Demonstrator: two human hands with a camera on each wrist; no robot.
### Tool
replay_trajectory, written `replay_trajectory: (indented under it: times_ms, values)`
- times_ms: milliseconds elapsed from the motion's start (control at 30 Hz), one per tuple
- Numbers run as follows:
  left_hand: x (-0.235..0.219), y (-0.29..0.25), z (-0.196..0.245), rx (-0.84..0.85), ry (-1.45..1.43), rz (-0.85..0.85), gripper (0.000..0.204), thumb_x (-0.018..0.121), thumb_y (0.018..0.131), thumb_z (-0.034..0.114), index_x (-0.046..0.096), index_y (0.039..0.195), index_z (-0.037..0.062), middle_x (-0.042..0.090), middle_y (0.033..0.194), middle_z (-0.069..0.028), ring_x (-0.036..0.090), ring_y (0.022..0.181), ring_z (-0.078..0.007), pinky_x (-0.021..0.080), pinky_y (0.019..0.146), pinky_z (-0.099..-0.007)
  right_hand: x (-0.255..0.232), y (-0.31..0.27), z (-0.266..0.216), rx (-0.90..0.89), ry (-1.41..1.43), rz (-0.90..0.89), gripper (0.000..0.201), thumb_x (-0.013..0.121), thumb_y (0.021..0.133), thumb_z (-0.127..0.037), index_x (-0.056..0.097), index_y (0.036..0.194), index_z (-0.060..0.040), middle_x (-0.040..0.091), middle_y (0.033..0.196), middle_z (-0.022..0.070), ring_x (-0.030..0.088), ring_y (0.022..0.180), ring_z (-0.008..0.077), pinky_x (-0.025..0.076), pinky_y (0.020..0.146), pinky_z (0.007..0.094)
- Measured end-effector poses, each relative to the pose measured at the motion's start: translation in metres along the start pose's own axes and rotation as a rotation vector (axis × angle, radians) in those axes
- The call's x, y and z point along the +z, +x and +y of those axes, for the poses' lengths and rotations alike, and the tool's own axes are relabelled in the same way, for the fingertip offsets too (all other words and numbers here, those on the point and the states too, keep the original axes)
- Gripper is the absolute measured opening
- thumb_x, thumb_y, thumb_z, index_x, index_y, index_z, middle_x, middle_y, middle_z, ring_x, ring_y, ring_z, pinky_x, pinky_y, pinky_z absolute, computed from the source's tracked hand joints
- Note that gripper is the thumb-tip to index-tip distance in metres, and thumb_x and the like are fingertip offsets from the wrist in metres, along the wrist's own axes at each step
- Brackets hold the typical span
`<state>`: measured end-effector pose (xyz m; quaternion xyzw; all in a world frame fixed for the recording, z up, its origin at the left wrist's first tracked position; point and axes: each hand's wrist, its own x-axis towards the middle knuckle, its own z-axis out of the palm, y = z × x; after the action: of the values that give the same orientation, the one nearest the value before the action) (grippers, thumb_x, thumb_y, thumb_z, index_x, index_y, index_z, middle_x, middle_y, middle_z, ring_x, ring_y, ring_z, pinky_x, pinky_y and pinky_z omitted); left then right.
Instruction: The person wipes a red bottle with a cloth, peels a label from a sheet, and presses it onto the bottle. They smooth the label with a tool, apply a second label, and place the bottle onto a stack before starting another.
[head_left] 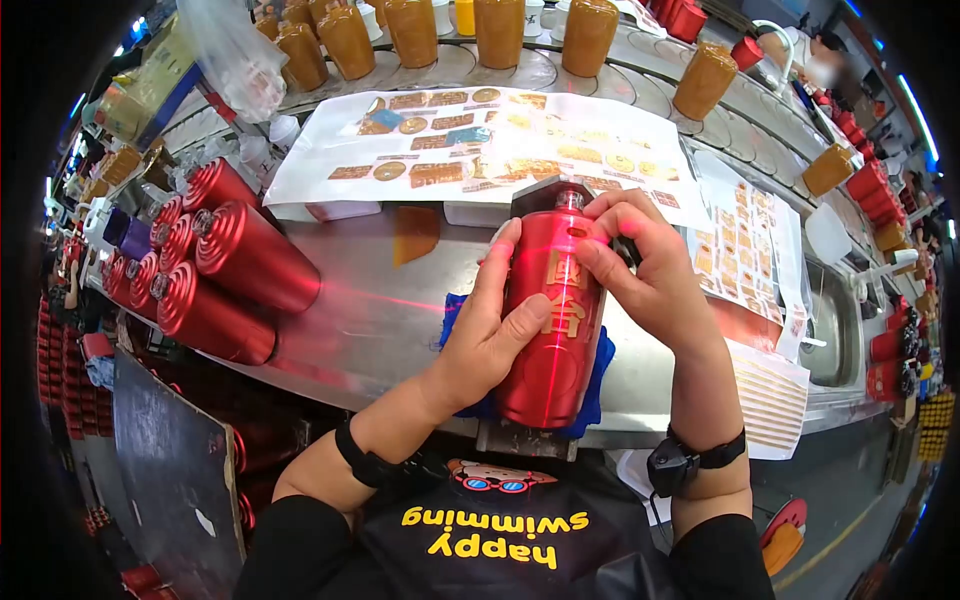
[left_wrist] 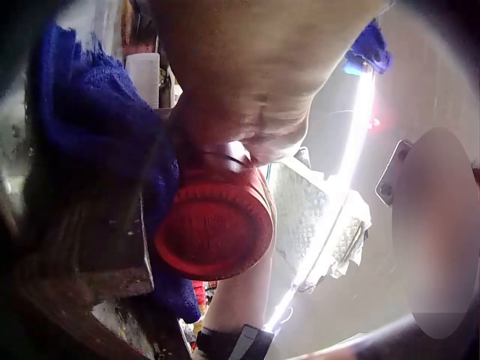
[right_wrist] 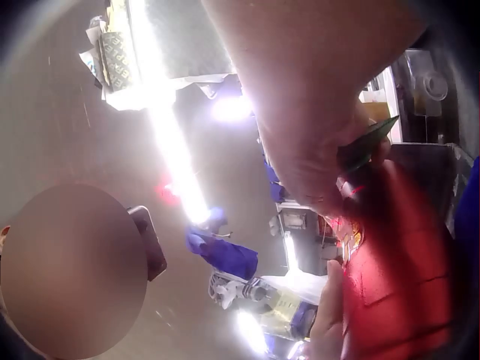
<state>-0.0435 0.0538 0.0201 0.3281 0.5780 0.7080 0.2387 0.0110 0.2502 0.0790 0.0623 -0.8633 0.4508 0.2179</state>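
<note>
A red metallic bottle [head_left: 535, 370] with raised gold characters [head_left: 567, 290] lies tilted over a blue cloth [head_left: 597, 385], its clear stopper [head_left: 571, 198] pointing away from me. My left hand [head_left: 485, 330] grips its left side, thumb across the front. My right hand [head_left: 645, 260] is curled at the upper right of the bottle, thumb tip beside the top character. A dark green flat piece [right_wrist: 367, 146] sticks out from the right hand's curled fingers in the right wrist view. The bottle's round base [left_wrist: 214, 232] shows in the left wrist view. A red light line runs down the bottle.
Several red bottles [head_left: 215, 310] lie stacked at left. White sheets of gold stickers [head_left: 340, 140] spread behind the bottle, with another sticker sheet [head_left: 740, 240] at right. Brown bottles [head_left: 500, 35] stand along the conveyor [head_left: 640, 90] at the back. A metal sink [head_left: 835, 340] is at far right.
</note>
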Motion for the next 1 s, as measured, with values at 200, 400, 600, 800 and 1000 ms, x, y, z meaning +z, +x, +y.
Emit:
replay_trajectory:
  times_ms: [200,400,600,800,1000]
  values:
    - [0.003,0.0,0.008,-0.02,-0.06,-0.005,0.083,0.057,0.099,0.034,0.009,0.152,-0.0071,0.028,0.151,-0.022,0.033,0.14,-0.0262,0.026,0.115,-0.0362,0.001,0.0,0.001,-0.029,-0.012,0.027,0.015,0.071,0.085,-0.009,0.059,0.087,-0.0005,0.061,0.099,0.0135,0.061,0.09,0.0266,0.049,0.079,0.0333]
    - [0.005,0.0,0.01,-0.026,0.024,-0.015,0.087,0.061,0.096,0.031,0.007,0.152,-0.0072,0.029,0.15,-0.0218,0.034,0.139,-0.0266,0.028,0.114,-0.0367,0.0,0.0,0.0,-0.035,-0.006,0.031,0.014,0.071,0.085,-0.009,0.059,0.086,-0.001,0.06,0.1,0.0133,0.061,0.091,0.0265,0.049,0.079,0.0338]
    - [0.002,0.001,0.005,0.022,0.077,-0.016,0.086,0.061,0.097,0.03,0.007,0.152,-0.0079,0.029,0.149,-0.022,0.035,0.138,-0.0266,0.029,0.114,-0.0366,0.001,-0.001,0.0,-0.019,0.014,0.054,0.01,0.066,0.088,-0.008,0.059,0.09,-0.0004,0.06,0.1,0.0132,0.061,0.092,0.0259,0.049,0.08,0.0325]
    - [0.005,0.0,0.013,-0.041,-0.113,-0.023,0.09,0.064,0.095,0.032,0.007,0.152,-0.0071,0.027,0.151,-0.0219,0.032,0.139,-0.0266,0.027,0.115,-0.0369,0.0,-0.036,0.01,0.323,0.211,0.204,0.037,0.061,0.097,-0.016,0.053,0.127,0.0033,0.059,0.12,0.0136,0.058,0.105,0.0195,0.047,0.091,0.031]
    - [0.002,-0.001,0.006,-0.013,0.057,-0.022,0.094,0.066,0.093,0.035,0.005,0.153,-0.0069,0.026,0.151,-0.0218,0.03,0.141,-0.0268,0.025,0.116,-0.037,0.024,-0.073,0.008,0.396,0.435,0.106,0.083,0.068,0.093,-0.037,0.027,0.148,0.0098,0.045,0.144,0.0225,0.051,0.124,0.0239,0.04,0.105,0.0355]
